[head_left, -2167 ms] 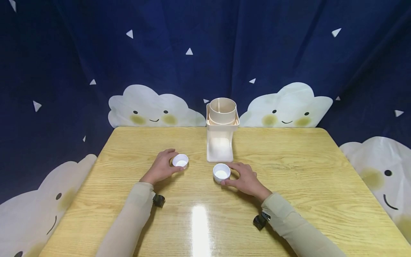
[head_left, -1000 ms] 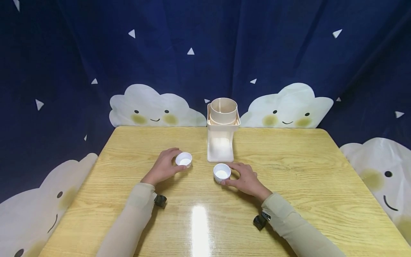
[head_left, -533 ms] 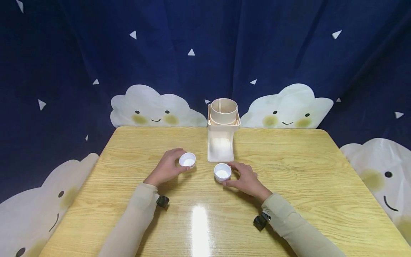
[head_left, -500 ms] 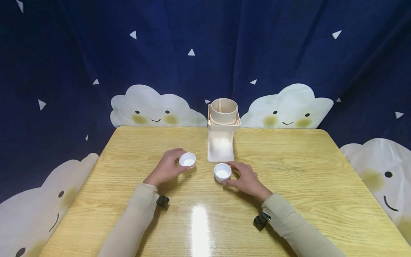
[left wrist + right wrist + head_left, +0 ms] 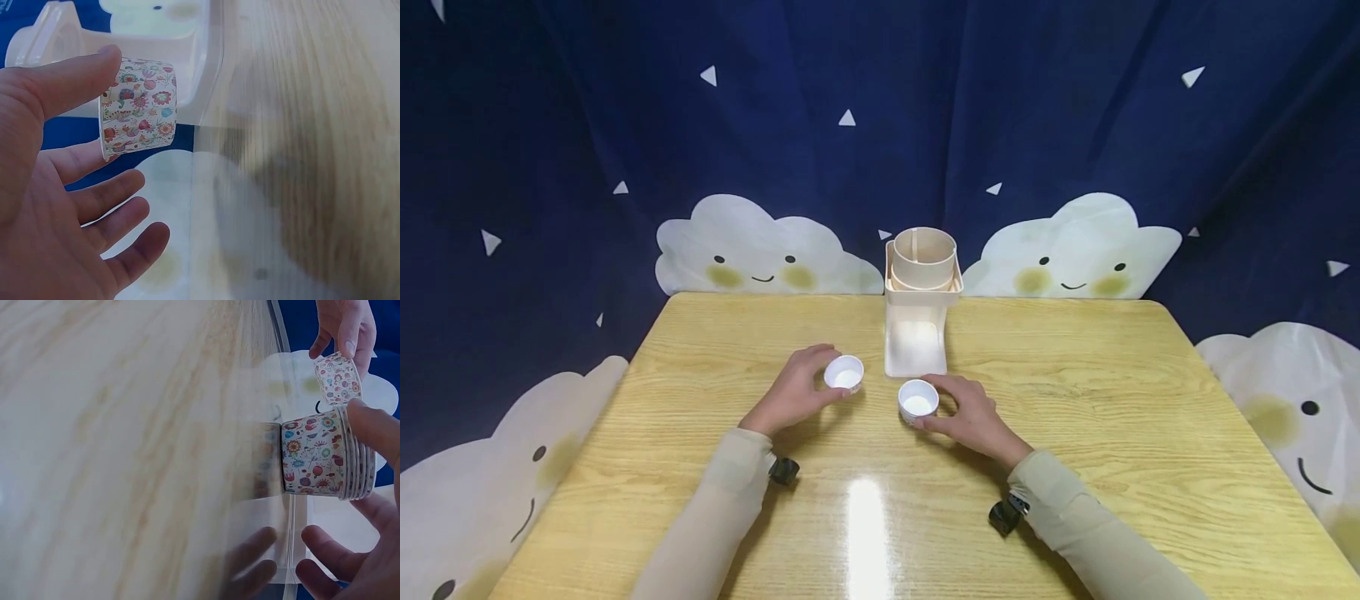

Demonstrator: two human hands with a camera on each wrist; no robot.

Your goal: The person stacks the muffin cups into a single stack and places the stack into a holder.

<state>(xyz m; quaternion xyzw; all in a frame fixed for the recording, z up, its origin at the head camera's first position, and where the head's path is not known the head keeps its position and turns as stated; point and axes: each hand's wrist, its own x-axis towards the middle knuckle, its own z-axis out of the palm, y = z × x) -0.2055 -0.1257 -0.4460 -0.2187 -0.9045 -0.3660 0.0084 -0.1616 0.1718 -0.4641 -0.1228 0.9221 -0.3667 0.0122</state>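
My left hand (image 5: 797, 392) pinches a small white paper cup (image 5: 844, 375) between thumb and index finger. In the left wrist view, this cup (image 5: 139, 106) shows a colourful flower print and hangs above the table, its other fingers loosely spread. Just to the right, my right hand (image 5: 968, 415) grips a stack of matching cups (image 5: 918, 402) by the rims. The right wrist view shows several nested rims on the stack (image 5: 315, 456), whose base is at the tabletop. Both mouths face up. Behind the stack stands a cream plastic holder (image 5: 915, 337) with a round open tube on top.
The wooden table (image 5: 1060, 350) has a bright light reflection at its front middle. A dark blue curtain (image 5: 880, 67) with smiling white clouds hangs behind and at both sides. A black camera sits on each wrist.
My left hand has carried its single cup gradually rightward, closer to the stack. My right hand and the stack have stayed almost in place.
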